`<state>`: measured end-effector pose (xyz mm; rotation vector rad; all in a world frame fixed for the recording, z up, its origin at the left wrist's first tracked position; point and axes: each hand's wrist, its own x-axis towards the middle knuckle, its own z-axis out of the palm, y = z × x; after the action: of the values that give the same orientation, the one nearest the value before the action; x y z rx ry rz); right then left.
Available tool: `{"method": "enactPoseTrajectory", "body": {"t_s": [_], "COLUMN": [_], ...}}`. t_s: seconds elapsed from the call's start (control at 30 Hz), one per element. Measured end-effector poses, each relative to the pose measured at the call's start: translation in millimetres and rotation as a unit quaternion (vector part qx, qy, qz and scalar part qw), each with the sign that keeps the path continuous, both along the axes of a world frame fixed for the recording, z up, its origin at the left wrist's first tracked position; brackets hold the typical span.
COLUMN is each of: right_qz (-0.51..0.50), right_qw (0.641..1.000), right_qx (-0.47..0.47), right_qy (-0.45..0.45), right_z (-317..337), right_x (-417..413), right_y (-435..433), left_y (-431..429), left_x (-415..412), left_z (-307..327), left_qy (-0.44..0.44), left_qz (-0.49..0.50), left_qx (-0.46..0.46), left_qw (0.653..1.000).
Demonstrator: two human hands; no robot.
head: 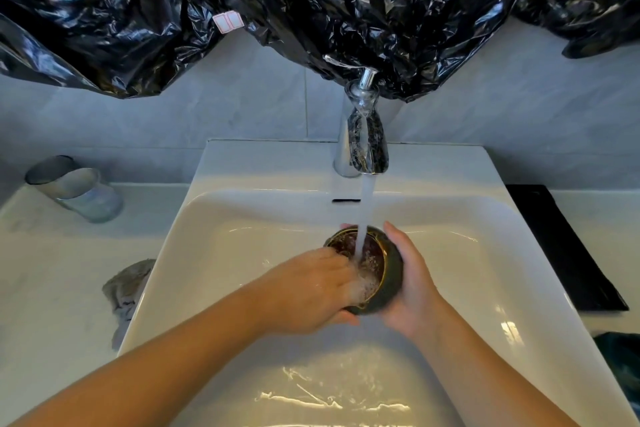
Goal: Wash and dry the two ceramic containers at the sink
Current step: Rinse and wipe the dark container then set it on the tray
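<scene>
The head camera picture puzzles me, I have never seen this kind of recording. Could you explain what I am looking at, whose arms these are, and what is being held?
There is no machine here. A person wears one wide camera on the head, looking down at their own arms over a white sink. The tap is running. The right hand holds a dark cup with a gold rim from the side, tipped under the stream. The left hand has its fingers inside the cup, rubbing it. On the counter to the left stand two glasses and a crumpled grey cloth. A black mat lies to the right. Black plastic sheeting hangs over the wall.
</scene>
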<state>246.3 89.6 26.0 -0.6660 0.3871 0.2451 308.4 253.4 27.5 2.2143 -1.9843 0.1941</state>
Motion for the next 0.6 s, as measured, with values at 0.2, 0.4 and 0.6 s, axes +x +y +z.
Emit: {"method": "enactPoseTrajectory", "body": {"t_s": [0.2,0.4,0.6], "right_qz": [-0.05,-0.036,-0.107], "right_qw": [0.998,0.999,0.985], "right_qx": [0.005,-0.019,-0.114], "right_qy": [-0.023,-0.002,-0.079], "right_z": [4.0,0.6,-2.3], "right_x": [-0.2,7.4,6.4], "right_y": [16.9,7.0,17.9], "left_y": [-18.0,-12.5,-37.9], "left_x": [-18.3,-1.9,-47.8], "left_z": [13.5,11.6,15.3], "left_qy": [0.256,0.035,0.468], "left_qz": [0.186,0.09,0.228], "left_qx": [-0.071,0.018,-0.266], "left_qw": [0.946,0.995,0.811]}}
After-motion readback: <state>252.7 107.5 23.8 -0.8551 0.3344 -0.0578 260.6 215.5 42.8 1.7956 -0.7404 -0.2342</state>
